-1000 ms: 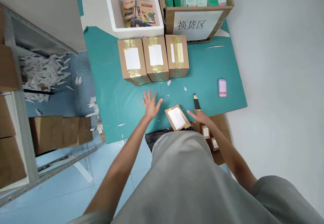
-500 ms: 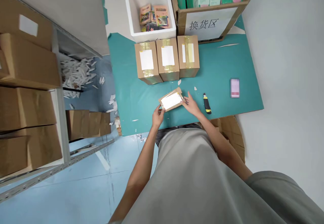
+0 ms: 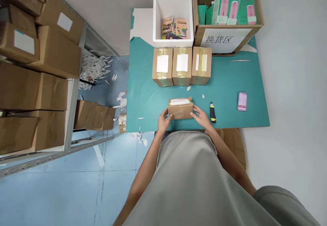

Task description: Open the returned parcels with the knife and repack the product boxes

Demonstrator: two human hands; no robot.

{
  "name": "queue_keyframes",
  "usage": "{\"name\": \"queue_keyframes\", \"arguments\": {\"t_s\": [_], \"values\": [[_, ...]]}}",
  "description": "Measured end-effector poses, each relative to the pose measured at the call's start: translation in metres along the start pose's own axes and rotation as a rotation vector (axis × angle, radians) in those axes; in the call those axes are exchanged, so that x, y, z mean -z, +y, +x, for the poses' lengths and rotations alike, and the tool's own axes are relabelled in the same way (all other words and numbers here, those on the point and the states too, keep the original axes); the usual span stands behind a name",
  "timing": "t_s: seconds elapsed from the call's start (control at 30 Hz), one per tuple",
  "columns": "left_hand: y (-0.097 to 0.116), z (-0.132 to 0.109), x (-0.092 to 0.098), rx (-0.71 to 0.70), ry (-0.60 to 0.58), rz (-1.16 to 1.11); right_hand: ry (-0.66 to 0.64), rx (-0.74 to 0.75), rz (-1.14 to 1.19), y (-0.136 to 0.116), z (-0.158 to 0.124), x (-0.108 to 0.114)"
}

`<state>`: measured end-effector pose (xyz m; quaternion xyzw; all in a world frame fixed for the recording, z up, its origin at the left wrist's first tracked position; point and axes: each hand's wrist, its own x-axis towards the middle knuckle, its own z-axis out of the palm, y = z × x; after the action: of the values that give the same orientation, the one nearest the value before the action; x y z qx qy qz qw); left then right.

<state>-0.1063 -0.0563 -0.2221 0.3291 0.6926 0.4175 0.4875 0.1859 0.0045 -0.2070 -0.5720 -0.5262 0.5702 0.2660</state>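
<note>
L hand & R hand pinch opp. ends of small carton, nr surface's front edge, L of mid. Best: even pressure, R hand clear of cutter.

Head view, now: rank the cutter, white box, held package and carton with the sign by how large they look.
Largest to smallest, by area covered in the picture:
1. Carton with the sign
2. White box
3. Held package
4. Cutter
</note>
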Motion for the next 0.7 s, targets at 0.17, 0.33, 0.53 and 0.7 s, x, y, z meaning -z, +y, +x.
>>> {"name": "queue_keyframes", "arguments": {"t_s": [0.17,0.33,0.53,0.7], "values": [[-0.008,0.005,-0.002,0.087,0.009,-0.030,-0.016,-0.088,0.068,0.011,0.010,-0.002],[-0.022,-0.004,-0.005,0.129,0.019,-0.024,-0.039,-0.133,0.088,0.025,0.013,-0.003],[-0.027,-0.017,-0.013,0.129,-0.009,-0.026,-0.070,-0.160,0.084,0.028,0.006,-0.015],[-0.013,-0.023,-0.011,0.086,0.010,-0.023,-0.063,-0.093,0.084,0.011,-0.001,-0.004]]}}
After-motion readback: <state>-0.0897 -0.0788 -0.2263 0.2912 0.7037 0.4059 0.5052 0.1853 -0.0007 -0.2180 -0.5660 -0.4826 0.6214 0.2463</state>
